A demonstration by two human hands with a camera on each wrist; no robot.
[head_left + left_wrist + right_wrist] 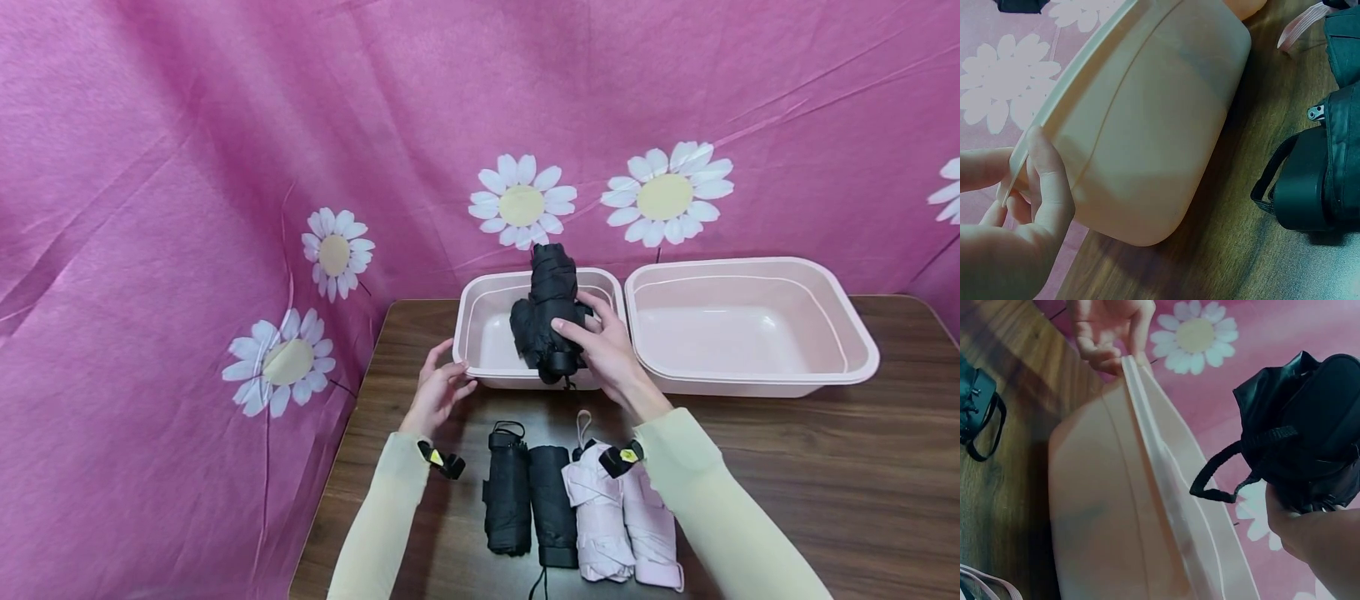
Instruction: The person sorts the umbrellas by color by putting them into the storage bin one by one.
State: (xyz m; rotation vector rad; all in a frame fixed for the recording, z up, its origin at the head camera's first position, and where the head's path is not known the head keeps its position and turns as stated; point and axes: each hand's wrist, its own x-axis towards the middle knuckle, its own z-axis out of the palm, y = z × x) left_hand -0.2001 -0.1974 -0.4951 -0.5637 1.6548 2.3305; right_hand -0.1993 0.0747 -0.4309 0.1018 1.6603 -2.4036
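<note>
My right hand (609,350) grips a folded black umbrella (553,287) over the left pale pink plastic bin (480,379). In the right wrist view, the wrist loop of that umbrella (1304,419) hangs beside the bin's rim. Partly hidden behind it, another black umbrella (525,333) shows within the bin. At the bin's front left corner, my left hand (438,392) pinches the rim, with thumb and fingers on either side of it in the left wrist view.
Nearer on the wooden table (780,475), two black folded umbrellas (507,500) lie beside two pale pink ones (602,517), partly under my right wrist. A wider pink bin (750,379) stands to the right. Behind hangs a pink flowered cloth (420,125).
</note>
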